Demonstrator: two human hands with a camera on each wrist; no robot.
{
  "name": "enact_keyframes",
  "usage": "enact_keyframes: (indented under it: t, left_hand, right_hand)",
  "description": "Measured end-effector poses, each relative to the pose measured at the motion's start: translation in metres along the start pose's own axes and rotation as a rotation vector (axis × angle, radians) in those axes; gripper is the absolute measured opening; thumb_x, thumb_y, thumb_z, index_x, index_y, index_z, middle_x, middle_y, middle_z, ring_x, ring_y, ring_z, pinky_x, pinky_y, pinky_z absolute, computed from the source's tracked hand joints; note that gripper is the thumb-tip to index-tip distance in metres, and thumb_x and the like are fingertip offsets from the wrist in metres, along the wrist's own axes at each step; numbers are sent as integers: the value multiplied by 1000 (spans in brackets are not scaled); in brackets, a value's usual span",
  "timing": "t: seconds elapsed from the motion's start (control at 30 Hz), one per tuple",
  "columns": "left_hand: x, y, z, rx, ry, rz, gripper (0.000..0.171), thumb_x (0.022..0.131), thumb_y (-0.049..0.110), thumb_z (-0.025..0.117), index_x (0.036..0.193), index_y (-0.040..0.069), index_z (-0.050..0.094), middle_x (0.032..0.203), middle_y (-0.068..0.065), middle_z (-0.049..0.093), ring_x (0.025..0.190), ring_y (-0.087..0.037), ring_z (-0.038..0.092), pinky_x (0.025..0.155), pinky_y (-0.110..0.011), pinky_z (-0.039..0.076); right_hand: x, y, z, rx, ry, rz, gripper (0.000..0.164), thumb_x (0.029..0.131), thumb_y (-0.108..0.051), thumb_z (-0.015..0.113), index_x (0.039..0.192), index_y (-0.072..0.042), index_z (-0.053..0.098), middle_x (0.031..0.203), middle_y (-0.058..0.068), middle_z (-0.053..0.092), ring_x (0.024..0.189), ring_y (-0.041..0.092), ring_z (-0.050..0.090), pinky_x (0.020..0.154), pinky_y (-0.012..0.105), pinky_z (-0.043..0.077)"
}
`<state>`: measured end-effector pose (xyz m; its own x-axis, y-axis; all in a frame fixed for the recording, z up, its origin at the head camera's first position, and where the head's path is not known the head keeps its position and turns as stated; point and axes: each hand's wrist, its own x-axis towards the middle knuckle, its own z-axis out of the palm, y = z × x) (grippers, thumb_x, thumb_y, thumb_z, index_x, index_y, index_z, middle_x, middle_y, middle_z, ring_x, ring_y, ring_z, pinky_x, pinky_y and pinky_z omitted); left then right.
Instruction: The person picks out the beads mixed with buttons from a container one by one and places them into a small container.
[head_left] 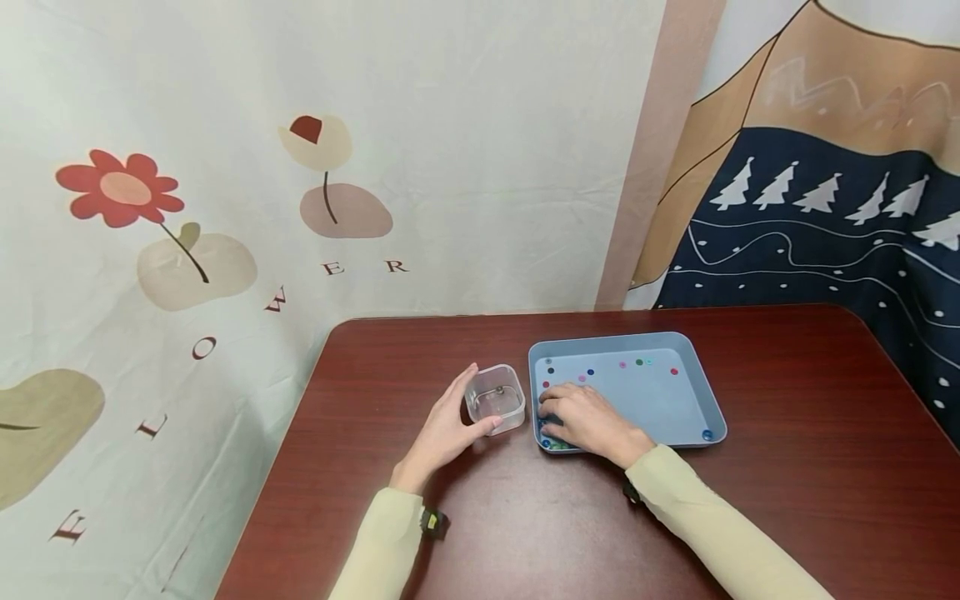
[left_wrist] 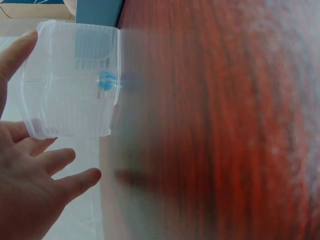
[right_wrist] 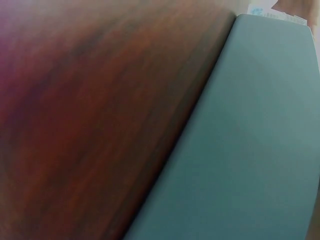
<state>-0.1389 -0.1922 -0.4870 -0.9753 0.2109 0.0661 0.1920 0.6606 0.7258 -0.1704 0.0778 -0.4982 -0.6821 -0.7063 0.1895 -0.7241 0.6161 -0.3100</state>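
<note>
A clear square plastic box [head_left: 496, 401] stands on the table just left of a blue tray [head_left: 637, 341]. My left hand [head_left: 442, 429] holds the box, thumb on one side and fingertips on the other. In the left wrist view, a blue glassy bead [left_wrist: 106, 80] shows through its wall. My right hand [head_left: 588, 419] reaches into the tray's left end, fingers bent down among small round beads. Green and blue beads [head_left: 555, 444] gather by its fingers in the near left corner. Its fingertips are partly hidden, and I cannot tell whether they pinch a bead.
Across the tray lie scattered small beads, among them a red one [head_left: 674, 372] and a blue one [head_left: 707, 435] in the near right corner. The dark red-brown table [head_left: 795, 400] extends around the tray. Behind it hangs a pale printed curtain [head_left: 480, 167].
</note>
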Motion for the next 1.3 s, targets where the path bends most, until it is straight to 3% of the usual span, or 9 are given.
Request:
enact_keyframes:
  t: [0.17,0.53,0.9,1.3]
  left_hand:
    - [-1,0,0,-2,-2,-5,95,87,42,82,162,9,34,167,-4,34,150,-26,36,121,-49,31]
    - [-1,-1,0,1,-3,-1,96,87,44,82,162,9,34,167,-4,35,150,-26,37,120,-50,33]
    - [0,-2,-1,17,-16,-19,96,88,45,81,164,11,32,168,0,32,151,-23,36,121,-48,32]
    - [-2,1,-2,6,-6,14,94,89,43,81,162,8,34,167,-4,34,150,-28,38,118,-53,34]
  right_hand:
    - [-1,0,1,-2,6,-15,14,92,-20,81,103,-12,80,117,7,71,115,29,66,95,49,54]
    - [-7,-1,-8,117,54,27,17,95,-18,77,109,-8,78,123,10,71,120,29,65,104,48,51]
    - [-15,-6,-24,217,207,91,22,96,-18,76,116,-8,78,127,7,71,121,26,65,101,47,53]
    - [-1,-23,-26,258,401,8,24,94,-20,79,115,-8,78,125,5,71,122,25,64,101,45,53]
